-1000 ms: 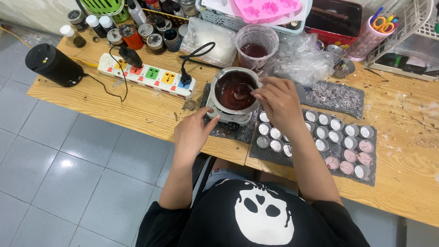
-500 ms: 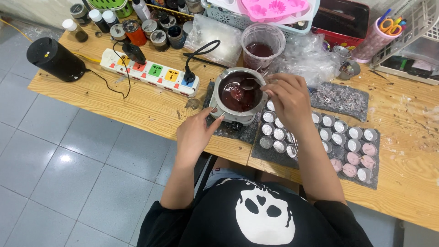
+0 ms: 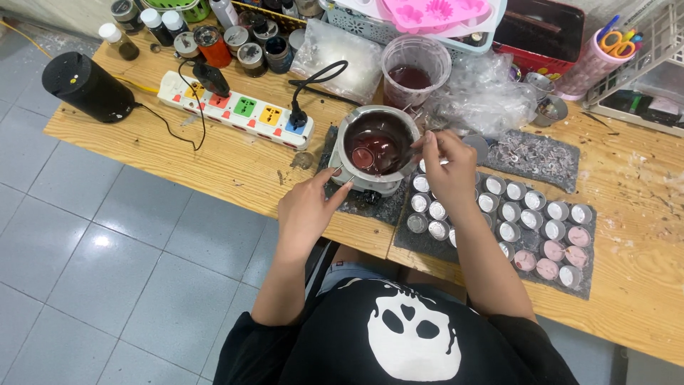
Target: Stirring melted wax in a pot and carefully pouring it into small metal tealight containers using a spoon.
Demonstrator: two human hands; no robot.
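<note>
The wooden surface point(image 3: 214, 153) carries a power strip point(image 3: 235, 109) and a dark mat point(image 3: 456, 235) full of small round cups point(image 3: 509, 232). Near its middle stands the metal pot point(image 3: 376, 148), holding dark red liquid; it looks heavy for its size, probably hot, and easy to spill, so the outer wall low down seems the safest place to take it. The left hand point(image 3: 305, 210) is loose, fingertips touching the pot's base. The right hand point(image 3: 449, 167) has its grip clenched on a thin spoon point(image 3: 370, 155) dipped in the liquid.
</note>
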